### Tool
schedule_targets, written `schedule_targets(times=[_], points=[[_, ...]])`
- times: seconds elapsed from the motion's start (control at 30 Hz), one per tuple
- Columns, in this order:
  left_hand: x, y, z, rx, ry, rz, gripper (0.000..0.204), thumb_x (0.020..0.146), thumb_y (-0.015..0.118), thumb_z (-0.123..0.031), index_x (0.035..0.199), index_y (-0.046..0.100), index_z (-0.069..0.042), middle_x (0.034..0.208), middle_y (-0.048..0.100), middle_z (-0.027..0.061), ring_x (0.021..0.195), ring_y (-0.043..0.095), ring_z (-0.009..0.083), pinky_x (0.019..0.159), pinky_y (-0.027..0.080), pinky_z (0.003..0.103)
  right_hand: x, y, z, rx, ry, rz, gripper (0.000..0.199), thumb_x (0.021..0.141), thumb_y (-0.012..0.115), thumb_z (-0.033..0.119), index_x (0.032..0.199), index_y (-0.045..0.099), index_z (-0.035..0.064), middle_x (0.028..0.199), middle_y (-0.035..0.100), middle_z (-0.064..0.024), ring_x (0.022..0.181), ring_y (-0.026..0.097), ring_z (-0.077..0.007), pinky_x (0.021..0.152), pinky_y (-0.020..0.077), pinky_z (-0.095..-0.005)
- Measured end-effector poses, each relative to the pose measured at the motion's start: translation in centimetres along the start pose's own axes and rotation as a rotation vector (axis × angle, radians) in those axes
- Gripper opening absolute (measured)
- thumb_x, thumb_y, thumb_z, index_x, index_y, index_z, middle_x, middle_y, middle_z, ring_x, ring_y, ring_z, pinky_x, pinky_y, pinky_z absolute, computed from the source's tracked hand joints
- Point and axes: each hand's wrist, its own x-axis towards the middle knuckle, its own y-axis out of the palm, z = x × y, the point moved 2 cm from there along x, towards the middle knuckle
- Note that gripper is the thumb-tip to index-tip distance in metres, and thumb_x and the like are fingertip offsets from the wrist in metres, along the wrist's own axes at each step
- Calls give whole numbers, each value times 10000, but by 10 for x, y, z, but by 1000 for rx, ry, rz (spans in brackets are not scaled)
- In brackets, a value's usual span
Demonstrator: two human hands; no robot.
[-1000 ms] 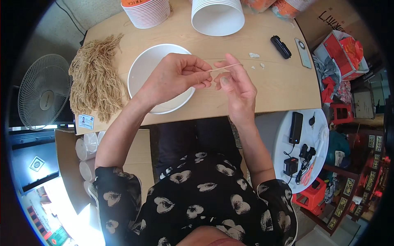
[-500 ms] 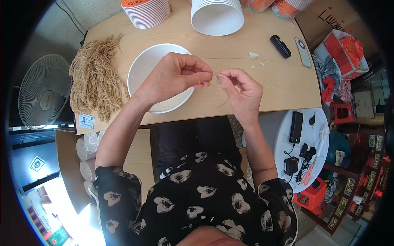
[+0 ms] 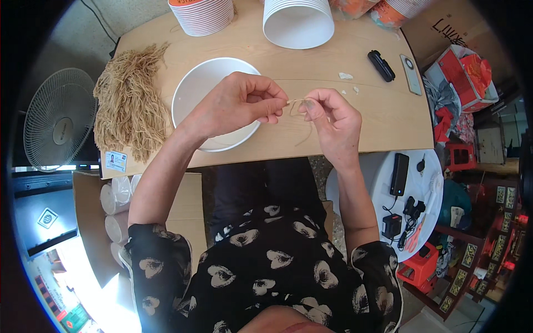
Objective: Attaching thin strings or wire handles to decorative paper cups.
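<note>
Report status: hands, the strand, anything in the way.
Left hand and right hand pinch a thin tan strand, looped between fingertips. White bowl under left hand. Nothing blocking.

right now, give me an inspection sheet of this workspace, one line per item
surface: light wooden table, a few pale crumbs right of centre.
job's things: thin tan fibre strand pinched between both hands and curled into a small loop; white bowl under the left hand; heap of tan fibre at the table's left end.
clutter: upturned white bucket, stack of ribbed cups, black case, phone, small card.
grippers: left hand and right hand both pinch the strand, close together.
cables: black chargers and leads on the round white stool.
surroundings: floor fan on the left, red boxes on the right.
</note>
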Motion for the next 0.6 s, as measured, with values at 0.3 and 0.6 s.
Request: schedule_targets(times=[0.3, 0.6], points=[[-3, -1, 1, 74, 39, 16, 149, 980, 640, -80, 1064, 690, 32, 779, 660, 9, 689, 612, 52, 634, 517, 203, 2, 4, -5, 24, -127, 52, 143, 1025, 580, 130, 985, 597, -7, 1007, 711, -98, 863, 628, -102, 814, 503, -255], [-11, -1, -3, 288, 30, -56, 129, 957, 641, -41, 1007, 703, 61, 747, 660, 19, 650, 580, 45, 585, 493, 203, -5, 5, -1, 163, 38, 223, 175, 1070, 478, 174, 1005, 507, 15, 820, 644, -51, 727, 524, -60, 678, 441, -218]])
